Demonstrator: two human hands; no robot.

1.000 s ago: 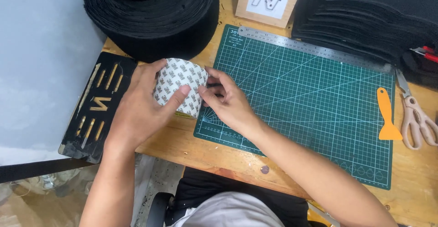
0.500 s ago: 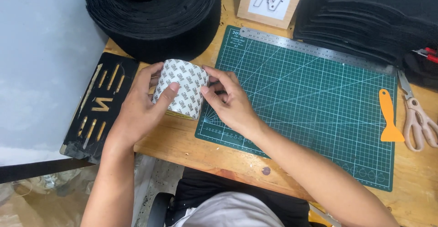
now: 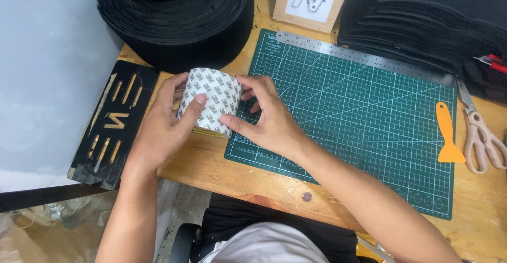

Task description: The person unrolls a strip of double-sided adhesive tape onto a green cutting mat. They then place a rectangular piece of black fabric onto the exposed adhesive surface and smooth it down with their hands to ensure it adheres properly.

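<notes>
Both hands are gripping a white patterned tape roll (image 3: pixel 210 103) near the bench's (image 3: pixel 211 162) left edge, just left of the green cutting mat (image 3: pixel 359 131). The left hand (image 3: pixel 161 128) is wrapping its fingers around the roll; the right hand (image 3: pixel 269 118) is pinching its right side.

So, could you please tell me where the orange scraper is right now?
In the head view, the orange scraper lies at the right edge of the green cutting mat, just left of the scissors and below the steel ruler.
</notes>
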